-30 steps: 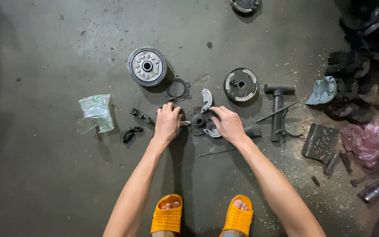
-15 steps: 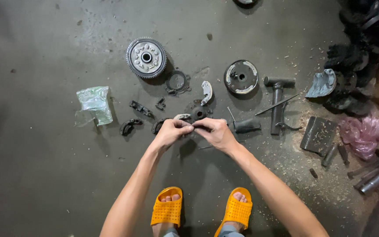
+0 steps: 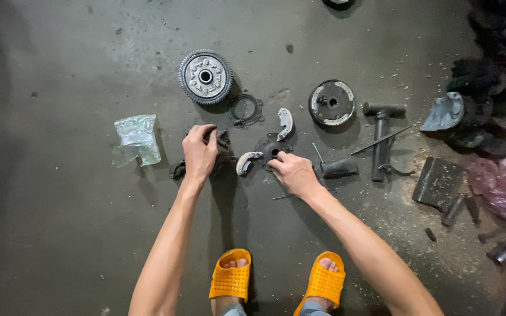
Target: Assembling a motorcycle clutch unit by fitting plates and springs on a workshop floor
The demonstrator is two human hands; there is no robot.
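Work in hand, as judged: sorting the parts of a stripped clutch assembly laid out on the concrete floor (image 3: 60,222). The landmark is the small dark hub plate (image 3: 272,146) at the centre of the layout.

Left hand (image 3: 199,153): to the left of the hub plate, grip closed over a dark, greasy part (image 3: 225,149); its exact form cannot be told.

Right hand (image 3: 293,174): just below the hub plate, fingertips touching its lower edge; whether the grip pinches anything cannot be told. A pale curved shoe (image 3: 246,162) lies just left of that hand, a second shoe (image 3: 285,123) just above the hub plate.

Beyond the hub plate: a toothed gear drum (image 3: 205,76) up and left, a ring with springs (image 3: 245,109) between them, a round disc (image 3: 331,102) up and right, a T-handled tool (image 3: 381,137) further right.

Containers: one crumpled clear plastic bag (image 3: 137,137), well left of the hub plate; contents not discernible.

Judgement: any further move calls for a firm hold on oily metal.
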